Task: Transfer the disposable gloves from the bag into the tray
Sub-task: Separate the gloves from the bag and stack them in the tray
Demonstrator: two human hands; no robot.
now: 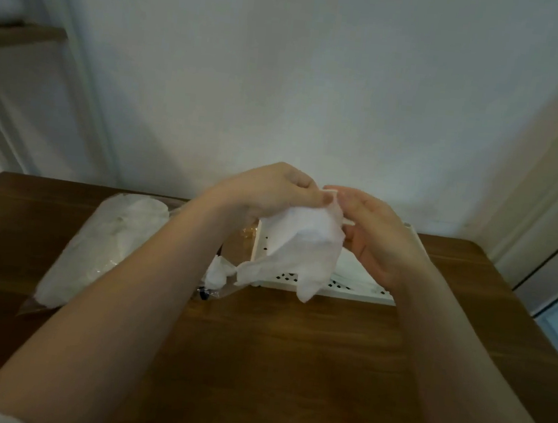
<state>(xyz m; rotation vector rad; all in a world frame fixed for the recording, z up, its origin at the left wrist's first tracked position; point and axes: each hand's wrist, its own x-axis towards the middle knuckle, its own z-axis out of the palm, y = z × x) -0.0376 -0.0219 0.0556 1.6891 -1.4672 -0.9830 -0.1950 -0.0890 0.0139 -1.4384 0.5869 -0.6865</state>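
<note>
Holding a thin white glove [301, 251] up above the tray [331, 291], both hands meet at its top edge. The left hand [273, 190] has a tight grip, pinching the glove's top between thumb and fingers. The right hand [375, 235] touches the same edge with its fingertips, but whether its grip is tight is hard to tell. The glove hangs down loose over the tray's near wall. The tray is white with little holes in its wall, and more white gloves lie inside it. Left of the tray lies the clear bag [105, 248], with a pile of white gloves in it. Tray and bag both sit on the brown table [288, 367].
</note>
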